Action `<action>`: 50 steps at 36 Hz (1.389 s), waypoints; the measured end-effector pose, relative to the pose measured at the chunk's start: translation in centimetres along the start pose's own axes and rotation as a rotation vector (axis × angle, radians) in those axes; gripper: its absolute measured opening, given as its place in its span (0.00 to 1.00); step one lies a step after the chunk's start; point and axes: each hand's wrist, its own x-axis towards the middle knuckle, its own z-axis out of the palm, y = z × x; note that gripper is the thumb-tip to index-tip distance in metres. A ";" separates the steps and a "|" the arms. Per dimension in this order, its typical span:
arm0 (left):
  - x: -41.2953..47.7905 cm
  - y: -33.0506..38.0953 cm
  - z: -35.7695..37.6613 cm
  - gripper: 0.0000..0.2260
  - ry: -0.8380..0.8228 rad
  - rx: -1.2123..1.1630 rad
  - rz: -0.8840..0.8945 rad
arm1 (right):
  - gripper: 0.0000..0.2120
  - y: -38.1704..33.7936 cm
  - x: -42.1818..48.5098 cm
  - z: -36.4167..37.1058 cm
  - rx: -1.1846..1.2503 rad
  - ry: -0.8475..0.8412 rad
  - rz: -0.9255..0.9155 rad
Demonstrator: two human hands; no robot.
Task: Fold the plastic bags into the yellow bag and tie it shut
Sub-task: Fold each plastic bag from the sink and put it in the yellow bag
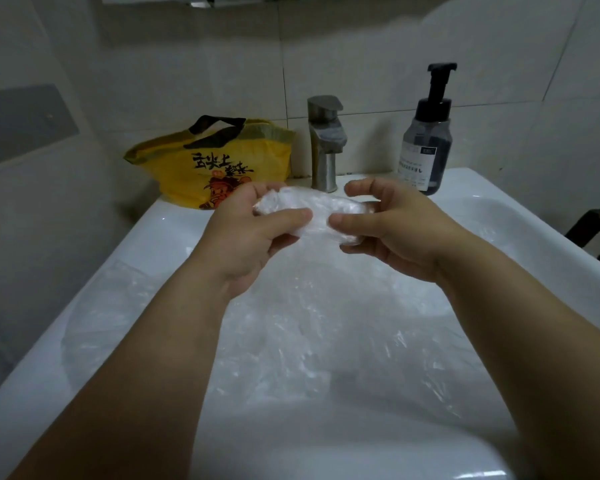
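— White ceramic sink (174, 237) holds loose clear plastic bags (309, 341) in its basin; the yellow printed carrier bag (201, 168) sits at its back left corner.
— And the grip?
— Both the left hand (253, 237) and right hand (395, 230) pinch a small rolled clear bag (312, 209). Best to squeeze the air out and fold it tight.

You've got crinkly clear plastic bag (312, 213), glossy white ceramic sink (174, 233), brushed matt metal tap (324, 143), shiny yellow plastic bag (194, 168).
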 end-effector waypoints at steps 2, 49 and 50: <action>-0.1 0.2 0.0 0.19 -0.046 -0.102 -0.014 | 0.17 -0.1 -0.2 -0.1 0.000 -0.106 0.072; -0.6 0.6 0.2 0.14 -0.022 0.042 0.187 | 0.12 0.3 -0.1 0.4 0.027 0.044 -0.207; -0.7 0.7 0.1 0.14 -0.025 0.058 0.195 | 0.12 0.1 -0.2 0.4 0.038 0.033 -0.206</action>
